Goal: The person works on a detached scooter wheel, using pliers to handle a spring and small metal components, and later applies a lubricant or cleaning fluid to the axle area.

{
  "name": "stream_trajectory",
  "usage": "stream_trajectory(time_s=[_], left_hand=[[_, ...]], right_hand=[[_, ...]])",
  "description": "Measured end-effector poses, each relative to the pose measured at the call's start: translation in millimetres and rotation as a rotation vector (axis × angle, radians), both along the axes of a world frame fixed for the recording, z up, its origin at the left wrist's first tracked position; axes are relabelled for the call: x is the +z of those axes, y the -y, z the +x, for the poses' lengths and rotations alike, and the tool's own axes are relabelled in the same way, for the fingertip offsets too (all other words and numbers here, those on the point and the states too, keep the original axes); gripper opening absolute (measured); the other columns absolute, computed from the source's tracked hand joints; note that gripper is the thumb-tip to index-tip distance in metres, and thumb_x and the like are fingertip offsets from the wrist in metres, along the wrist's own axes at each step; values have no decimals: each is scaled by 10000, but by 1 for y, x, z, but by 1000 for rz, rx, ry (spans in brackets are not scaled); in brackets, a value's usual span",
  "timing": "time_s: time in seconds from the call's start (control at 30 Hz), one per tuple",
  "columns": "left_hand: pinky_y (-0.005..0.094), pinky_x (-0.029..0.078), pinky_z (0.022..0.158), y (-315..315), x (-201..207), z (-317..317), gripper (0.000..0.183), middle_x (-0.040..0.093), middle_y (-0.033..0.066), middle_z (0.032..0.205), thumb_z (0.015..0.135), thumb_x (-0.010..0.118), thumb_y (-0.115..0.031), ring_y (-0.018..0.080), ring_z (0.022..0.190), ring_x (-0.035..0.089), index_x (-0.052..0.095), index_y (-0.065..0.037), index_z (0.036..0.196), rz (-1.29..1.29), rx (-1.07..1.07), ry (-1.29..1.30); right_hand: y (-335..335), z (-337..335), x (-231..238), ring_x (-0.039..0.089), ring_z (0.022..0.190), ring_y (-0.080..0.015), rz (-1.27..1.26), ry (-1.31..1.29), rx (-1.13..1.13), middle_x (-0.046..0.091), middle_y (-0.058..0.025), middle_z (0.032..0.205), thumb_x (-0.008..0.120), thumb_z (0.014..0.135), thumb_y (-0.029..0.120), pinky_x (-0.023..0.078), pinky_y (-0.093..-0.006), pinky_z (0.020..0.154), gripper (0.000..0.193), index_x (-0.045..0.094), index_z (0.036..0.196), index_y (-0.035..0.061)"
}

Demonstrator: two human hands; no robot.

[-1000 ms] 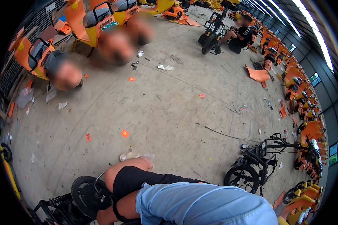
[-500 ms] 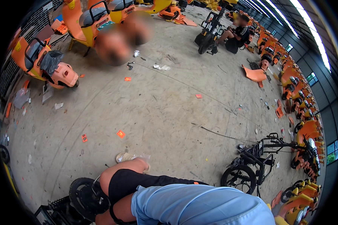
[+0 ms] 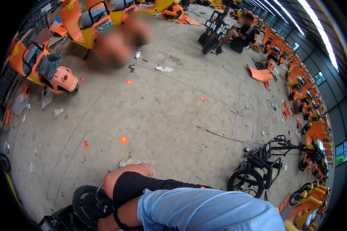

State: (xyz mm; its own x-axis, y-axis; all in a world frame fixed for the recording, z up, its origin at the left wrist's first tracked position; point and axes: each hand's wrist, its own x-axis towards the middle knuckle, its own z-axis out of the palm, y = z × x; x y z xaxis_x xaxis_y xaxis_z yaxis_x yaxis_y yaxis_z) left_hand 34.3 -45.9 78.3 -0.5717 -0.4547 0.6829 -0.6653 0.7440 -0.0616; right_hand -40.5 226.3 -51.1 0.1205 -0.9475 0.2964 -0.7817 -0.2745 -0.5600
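1. neither hand is shown; both are hidden below the light blue sleeve (image 3: 204,210) at 6 o'clock, so their grip cannot be told.
2. a small black wheel (image 3: 89,202) is seen at 7 o'clock, just beside the bent knee (image 3: 123,179) in black shorts.
3. a stripped black frame (image 3: 264,165) stands at 4 o'clock, well apart.
4. it is judged that the wheel should be kept braced against the leg, and the view lowered onto the hands.
5. orange scraps on the concrete floor (image 3: 162,115) should be avoided.

Littered concrete floor (image 3: 173,115), skylight strip (image 3: 316,23), side windows (image 3: 341,152).
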Motion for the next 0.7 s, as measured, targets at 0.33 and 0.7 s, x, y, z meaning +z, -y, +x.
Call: stream_trajectory(time_s=[0.33,0.7], left_hand=[[530,502,596,-1,0,-7,458,674,208,923,970,520,-434,439,746,645,551,-53,1224,1,7,54],[511,477,509,-4,8,-18,430,599,200,732,964,499,-453,426,596,592,560,-27,968,-91,76,84]], right_hand=[[8,-10,-7,480,599,-342,-67,9,13,577,-193,667,747,631,51,428,-450,568,101,663,639,-4],[-3,-33,15,550,634,-331,-265,23,-23,626,-176,669,796,595,80,473,-438,579,128,704,656,16]])
